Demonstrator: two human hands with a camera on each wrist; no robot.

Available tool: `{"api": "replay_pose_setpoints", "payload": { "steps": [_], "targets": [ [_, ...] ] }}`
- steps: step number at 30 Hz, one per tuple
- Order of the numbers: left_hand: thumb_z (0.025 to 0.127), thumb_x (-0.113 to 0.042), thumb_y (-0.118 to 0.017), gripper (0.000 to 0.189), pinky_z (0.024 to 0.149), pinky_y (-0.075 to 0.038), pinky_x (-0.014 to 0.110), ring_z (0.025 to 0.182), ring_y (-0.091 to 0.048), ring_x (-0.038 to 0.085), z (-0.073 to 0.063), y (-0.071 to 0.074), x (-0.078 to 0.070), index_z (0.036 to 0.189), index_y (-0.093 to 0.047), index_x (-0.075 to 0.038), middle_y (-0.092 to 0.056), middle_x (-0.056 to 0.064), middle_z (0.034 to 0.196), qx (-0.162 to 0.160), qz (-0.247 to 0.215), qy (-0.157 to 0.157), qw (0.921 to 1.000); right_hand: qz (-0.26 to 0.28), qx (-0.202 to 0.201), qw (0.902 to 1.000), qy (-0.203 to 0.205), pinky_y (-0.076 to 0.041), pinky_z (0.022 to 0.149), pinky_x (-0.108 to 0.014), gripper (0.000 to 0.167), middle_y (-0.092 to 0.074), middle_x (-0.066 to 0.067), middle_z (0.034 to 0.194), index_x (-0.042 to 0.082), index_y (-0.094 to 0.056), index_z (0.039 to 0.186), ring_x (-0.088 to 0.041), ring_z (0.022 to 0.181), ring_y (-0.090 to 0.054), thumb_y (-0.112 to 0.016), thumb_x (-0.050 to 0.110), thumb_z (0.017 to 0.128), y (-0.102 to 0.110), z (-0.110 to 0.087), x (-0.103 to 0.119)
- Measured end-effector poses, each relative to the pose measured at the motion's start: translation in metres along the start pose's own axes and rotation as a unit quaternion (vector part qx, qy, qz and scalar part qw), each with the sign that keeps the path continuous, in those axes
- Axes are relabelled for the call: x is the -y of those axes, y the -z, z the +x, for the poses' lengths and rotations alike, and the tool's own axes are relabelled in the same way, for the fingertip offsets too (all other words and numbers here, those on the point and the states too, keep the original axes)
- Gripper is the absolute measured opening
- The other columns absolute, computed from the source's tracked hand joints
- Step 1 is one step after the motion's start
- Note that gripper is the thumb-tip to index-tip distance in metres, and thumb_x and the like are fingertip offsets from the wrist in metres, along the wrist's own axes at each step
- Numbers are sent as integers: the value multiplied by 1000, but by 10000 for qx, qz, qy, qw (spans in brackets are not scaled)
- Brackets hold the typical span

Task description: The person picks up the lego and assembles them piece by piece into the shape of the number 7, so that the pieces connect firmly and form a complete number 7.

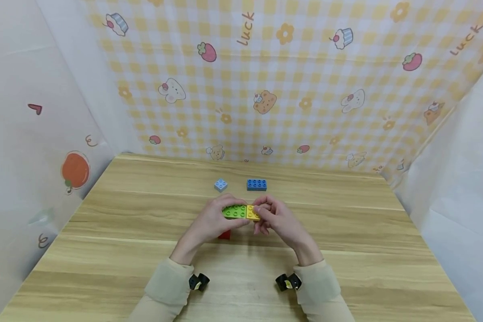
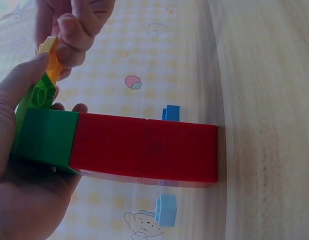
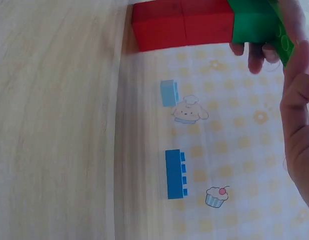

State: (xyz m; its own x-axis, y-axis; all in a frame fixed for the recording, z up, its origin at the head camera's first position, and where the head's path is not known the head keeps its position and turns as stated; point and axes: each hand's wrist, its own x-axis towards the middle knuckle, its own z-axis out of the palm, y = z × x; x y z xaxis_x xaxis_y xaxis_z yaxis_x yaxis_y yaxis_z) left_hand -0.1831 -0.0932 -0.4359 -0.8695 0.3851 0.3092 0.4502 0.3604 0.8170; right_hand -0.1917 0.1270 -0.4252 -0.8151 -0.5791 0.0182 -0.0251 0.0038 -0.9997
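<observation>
A tower of toy bricks rises from the table: two red bricks [image 2: 179, 152] at the bottom, a dark green brick [image 2: 47, 135] over them and a flat light green brick [image 1: 235, 211] on top. My left hand [image 1: 211, 219] grips the top of it, thumb along the near side and fingers along the far side. Against the right end of the light green brick is a yellow brick [image 1: 251, 215], pinched by my right hand [image 1: 281, 222] with the thumb over its studs. In the head view the hands and upper bricks hide most of the red.
Behind the tower lie a small light blue brick [image 1: 221, 185] and a longer blue brick [image 1: 256, 184], both studs up on the wooden table [image 1: 346, 223]. A checked cloth [image 1: 241, 129] hangs at the back. Black wrist devices [image 1: 288, 282] sit at both cuffs.
</observation>
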Motion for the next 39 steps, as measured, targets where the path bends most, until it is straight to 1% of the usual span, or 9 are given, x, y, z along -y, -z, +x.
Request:
{"api": "replay_pose_setpoints", "payload": {
  "steps": [4,10,12,14,19,22,28,34,39],
  "targets": [
    [80,-30,-82,37,70,-49,30,84,-57,14,0,0,-1,112,-72,-14,-63,-5,103,-4,54,-3,10000,117,-102,9999,-68,-44,49,-22,24,-64,-15,81,-5,-48,115,-18,58,-61,-52,15,102,0,1,0],
    [80,-27,-83,38,70,-50,30,85,-58,14,0,-1,0,112,-71,-12,-64,-3,104,-34,33,20,10000,281,-156,9994,-157,-45,50,-22,24,-59,-31,89,-5,-49,117,-18,59,-61,-52,14,103,-2,2,-1],
    [80,-26,-83,37,70,-50,30,85,-58,14,0,-1,0,113,-71,-12,-64,-3,105,-32,28,7,10000,316,-174,9992,-164,-45,50,-21,24,-58,-34,90,-5,-48,118,-17,59,-61,-52,14,103,-3,2,0],
    [81,-25,-82,37,70,-50,29,85,-58,14,0,-1,0,113,-71,-12,-64,-3,105,-35,58,-19,10000,373,-193,9990,-176,-45,51,-21,24,-59,-31,90,-5,-48,118,-17,59,-60,-52,13,103,-3,2,-1],
    [80,-25,-83,38,70,-50,29,85,-57,13,1,-1,1,113,-71,-11,-63,-3,105,-37,160,-11,9999,572,-227,9978,-264,-47,53,-22,24,-63,-16,90,-4,-45,120,-19,62,-61,-51,12,103,-3,2,-1],
    [80,-25,-83,38,70,-50,29,85,-57,13,2,-2,1,113,-71,-11,-63,-3,105,-43,180,-16,9998,708,-242,9967,-302,-47,54,-22,23,-64,-12,91,-3,-43,121,-18,62,-61,-49,10,103,-3,2,-2],
    [80,-25,-83,39,70,-50,29,85,-57,13,2,-2,2,113,-71,-10,-63,-3,104,-76,106,-62,9999,881,-237,9955,-271,-47,53,-22,21,-63,-11,89,-4,-42,121,-17,62,-61,-47,7,103,-2,2,-3],
    [81,-24,-82,37,68,-50,28,84,-56,14,2,-2,1,113,-71,-9,-62,-4,102,-110,167,-116,9997,847,-170,9959,-263,-48,54,-22,23,-63,-12,90,-4,-42,121,-18,63,-61,-48,10,103,-2,3,-2],
    [81,-24,-82,36,66,-49,28,82,-55,14,2,-4,1,112,-71,-9,-61,-4,101,-109,187,-125,9997,642,-131,9973,-327,-50,56,-24,31,-63,-22,93,-2,-41,126,-20,65,-63,-48,19,104,2,2,-2]
  ]
}}
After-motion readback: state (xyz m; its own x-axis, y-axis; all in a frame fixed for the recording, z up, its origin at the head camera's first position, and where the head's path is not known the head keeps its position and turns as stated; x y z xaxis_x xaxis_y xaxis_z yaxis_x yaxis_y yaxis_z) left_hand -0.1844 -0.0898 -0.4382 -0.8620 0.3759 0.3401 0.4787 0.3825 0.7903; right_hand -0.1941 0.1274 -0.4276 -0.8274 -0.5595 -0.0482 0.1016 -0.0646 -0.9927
